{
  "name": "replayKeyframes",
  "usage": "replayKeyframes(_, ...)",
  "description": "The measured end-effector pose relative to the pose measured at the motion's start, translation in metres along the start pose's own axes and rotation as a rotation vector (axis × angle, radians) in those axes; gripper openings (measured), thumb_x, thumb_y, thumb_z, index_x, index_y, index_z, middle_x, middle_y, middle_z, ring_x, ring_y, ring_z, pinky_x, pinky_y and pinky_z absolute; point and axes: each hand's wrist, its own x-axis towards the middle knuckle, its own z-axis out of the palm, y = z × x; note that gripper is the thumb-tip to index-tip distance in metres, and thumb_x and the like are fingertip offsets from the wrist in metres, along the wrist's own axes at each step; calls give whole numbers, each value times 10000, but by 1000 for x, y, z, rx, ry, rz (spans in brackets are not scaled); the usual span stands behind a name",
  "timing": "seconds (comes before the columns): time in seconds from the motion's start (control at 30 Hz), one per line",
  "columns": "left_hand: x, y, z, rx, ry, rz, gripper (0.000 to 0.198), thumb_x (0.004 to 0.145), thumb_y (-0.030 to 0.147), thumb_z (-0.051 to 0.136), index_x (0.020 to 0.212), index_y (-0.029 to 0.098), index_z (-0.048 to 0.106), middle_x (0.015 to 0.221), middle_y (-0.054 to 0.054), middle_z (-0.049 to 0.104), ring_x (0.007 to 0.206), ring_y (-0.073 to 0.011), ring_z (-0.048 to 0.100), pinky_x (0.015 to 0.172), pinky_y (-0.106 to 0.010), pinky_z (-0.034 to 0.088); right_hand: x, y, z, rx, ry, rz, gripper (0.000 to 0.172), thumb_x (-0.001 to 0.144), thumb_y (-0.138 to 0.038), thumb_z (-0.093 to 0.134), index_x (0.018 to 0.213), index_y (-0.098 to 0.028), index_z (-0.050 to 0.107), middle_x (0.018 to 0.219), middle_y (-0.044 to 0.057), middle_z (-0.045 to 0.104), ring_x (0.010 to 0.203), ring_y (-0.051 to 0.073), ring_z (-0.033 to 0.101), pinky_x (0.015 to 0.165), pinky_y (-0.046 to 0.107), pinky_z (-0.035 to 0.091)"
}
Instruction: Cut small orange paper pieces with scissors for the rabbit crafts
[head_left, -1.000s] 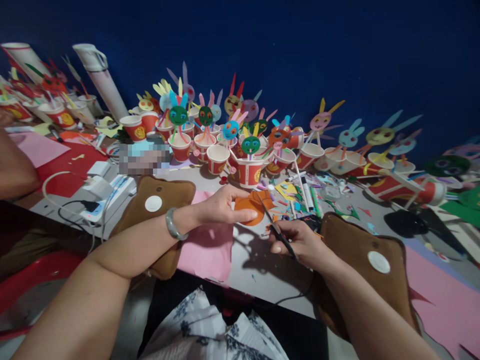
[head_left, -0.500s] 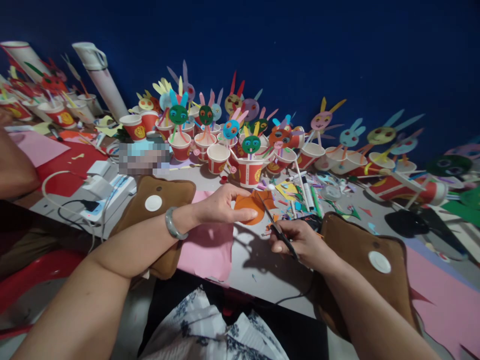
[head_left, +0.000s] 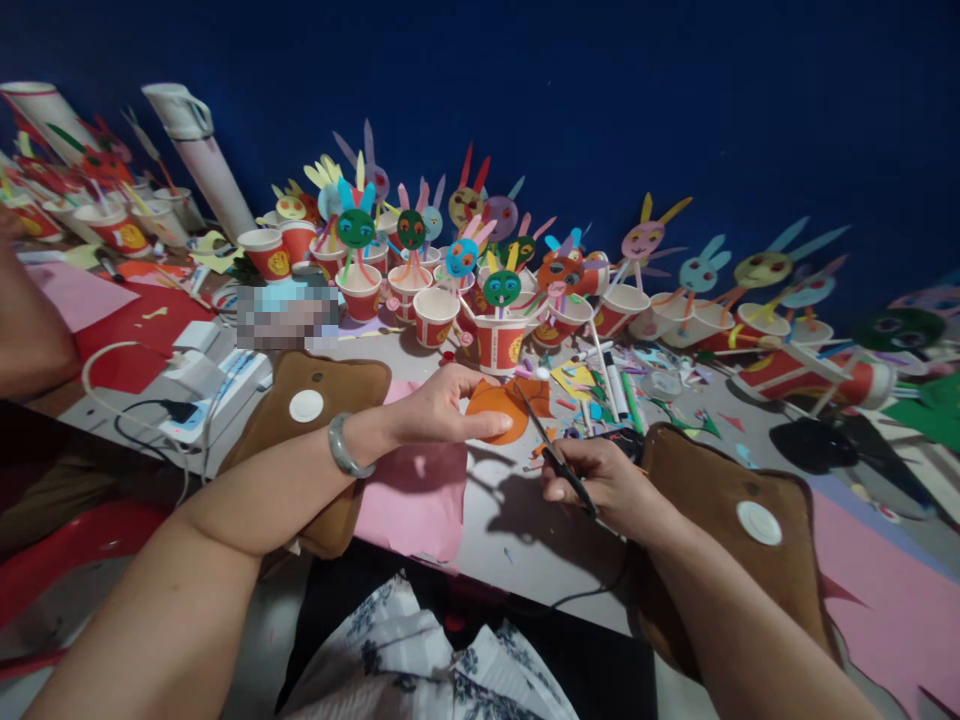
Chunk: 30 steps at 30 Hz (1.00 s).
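Between thumb and fingers, my left hand (head_left: 450,405) grips a piece of orange paper (head_left: 496,408) with a rounded outline. My right hand (head_left: 596,485) is closed on the handles of dark-handled scissors (head_left: 556,455). Their blades point up and to the left, and reach the right part of the orange paper. A grey bangle (head_left: 346,446) circles my left wrist. Beneath my left forearm lie a brown cushion-like pad (head_left: 300,380) and a sheet of pink paper (head_left: 420,500). A second brown pad (head_left: 720,520) is under my right forearm.
Paper cups with colourful rabbit-like paper faces stand along the wall, among them a front cup (head_left: 499,345). Markers (head_left: 615,385) and paper scraps litter the table right of centre. A power strip (head_left: 225,385) with cables lies left. Another person's arm (head_left: 34,320) shows at the left edge.
The orange paper has turned and shifted slightly left with my left hand. The scissors stay at its right part, with my right hand nearly in the same place.
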Motion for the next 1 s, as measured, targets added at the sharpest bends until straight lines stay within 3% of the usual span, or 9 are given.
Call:
replayKeyframes(0.27,0,3,1,-28,-5,-5,298,774,361,669,673,110,545,648,17,464,603,-67,417,559,-191,359,0,-1,1,30,-9,-1,469,609,-560,797,582,-155,562,488,-26,528,451,94,454,434,221,324)
replayKeyframes(0.53,1,1,2,-42,-28,1,238,787,331,664,747,102,613,659,12,513,600,-65,425,585,-193,377,-1,-5,1,7,-16,0,493,591,-576,800,568,-151,551,495,-25,521,473,91,442,455,223,314)
replayKeyframes(1.0,2,0,3,3,-48,32,220,780,298,651,696,104,588,627,23,488,571,-57,400,585,-188,383,1,-4,2,-30,-16,1,530,569,-623,784,573,-147,549,510,-31,493,504,91,406,474,221,296)
